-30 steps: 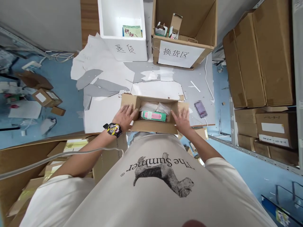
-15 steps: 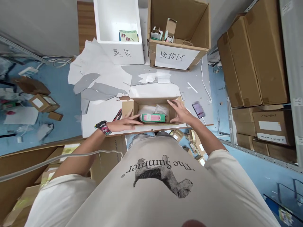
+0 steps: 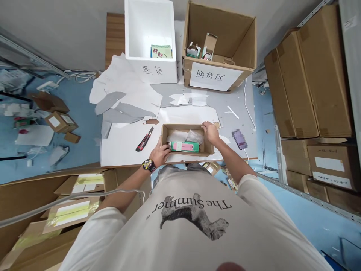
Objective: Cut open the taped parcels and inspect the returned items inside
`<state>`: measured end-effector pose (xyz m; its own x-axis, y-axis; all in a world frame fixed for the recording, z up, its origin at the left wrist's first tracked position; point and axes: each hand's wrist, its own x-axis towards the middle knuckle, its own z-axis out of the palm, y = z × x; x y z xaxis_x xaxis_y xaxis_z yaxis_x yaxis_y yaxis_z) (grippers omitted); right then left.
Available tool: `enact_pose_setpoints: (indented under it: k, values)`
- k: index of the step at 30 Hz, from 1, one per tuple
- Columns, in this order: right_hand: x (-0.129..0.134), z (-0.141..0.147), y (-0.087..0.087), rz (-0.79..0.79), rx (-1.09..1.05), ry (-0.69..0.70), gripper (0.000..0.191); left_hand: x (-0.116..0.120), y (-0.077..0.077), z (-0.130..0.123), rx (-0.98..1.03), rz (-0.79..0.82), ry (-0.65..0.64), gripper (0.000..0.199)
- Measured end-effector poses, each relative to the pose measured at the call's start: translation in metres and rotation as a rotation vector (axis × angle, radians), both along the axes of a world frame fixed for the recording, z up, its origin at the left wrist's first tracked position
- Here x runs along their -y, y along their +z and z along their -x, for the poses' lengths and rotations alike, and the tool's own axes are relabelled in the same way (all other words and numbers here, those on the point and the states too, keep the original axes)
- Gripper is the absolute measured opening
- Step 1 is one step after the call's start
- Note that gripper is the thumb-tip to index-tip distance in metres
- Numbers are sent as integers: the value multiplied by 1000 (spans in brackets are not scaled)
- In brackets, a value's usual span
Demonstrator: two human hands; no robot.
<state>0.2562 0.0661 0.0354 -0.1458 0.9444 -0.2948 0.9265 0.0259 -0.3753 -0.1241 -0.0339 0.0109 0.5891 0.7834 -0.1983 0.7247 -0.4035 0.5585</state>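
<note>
Blue-painted floor (image 3: 70, 94) spreads across the far left, with small cardboard parcels (image 3: 58, 122) lying on it, and a large open carton (image 3: 56, 203) sits below, crossed by a grey cable (image 3: 70, 197). Torn white paper sheets (image 3: 124, 145) cover much of a grey worktable (image 3: 214, 101), and a red-and-black utility knife (image 3: 144, 139) lies on them just left of the left hand (image 3: 160, 155). That hand sits at the near left corner of a shallow cardboard carton (image 3: 183, 126), its fingers close together and bunched against the wall; whether they truly grip, I cannot tell. Inside the carton lie a green-and-pink box (image 3: 181, 146), white wrapping (image 3: 176, 135) and a clear plastic bag (image 3: 194, 136). The right hand (image 3: 211, 132) rests at the far right corner, its fingers pressed together and curled over the rim, pinching nothing that I can make out. Holding a light carton from opposite corners like this steadies it best when both hands press evenly, so the loose contents do not slide. Further right, a phone (image 3: 239, 139) lies on the table, blurred out, beside shelved brown cartons (image 3: 307, 75).
</note>
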Motion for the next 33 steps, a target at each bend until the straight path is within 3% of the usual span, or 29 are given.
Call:
enact_pose_setpoints:
  k: [3, 8, 10, 12, 14, 16, 17, 21, 26, 29, 33]
  values:
    - [-30, -2, 0, -45, 13, 15, 35, -19, -3, 0, -3, -30, 69, 29]
    - [-107, 5, 0, -127, 51, 30, 32, -79, -5, -3, 14, -90, 185, 27]
    - [-124, 11, 1, -153, 98, 40, 32, -98, -6, -3, 20, -96, 199, 22]
    - [-123, 23, 2, -193, 120, 179, 37, -108, -5, -3, 18, -92, 193, 18]
    - [-107, 40, 1, -177, 97, 439, 41, -110, -4, -4, 12, -86, 191, 21]
    - [-86, 60, -3, -75, 86, 654, 42, -108, -2, -6, 6, -83, 204, 28]
    - [-77, 70, -7, -22, 112, 690, 49, -107, -2, -7, 1, -83, 211, 32]
    - [-70, 97, -23, 233, 271, 642, 78, -103, -2, -12, -16, -104, 233, 35]
    - [-88, 100, -27, 333, 396, 514, 85, -99, -3, -14, -11, -104, 261, 29]
    - [-92, 89, -15, 313, 353, 442, 73, -98, -4, -16, 5, -111, 283, 28]
    - [-84, 68, 16, 194, 272, 394, 59, -104, -5, -22, 33, -127, 308, 31]
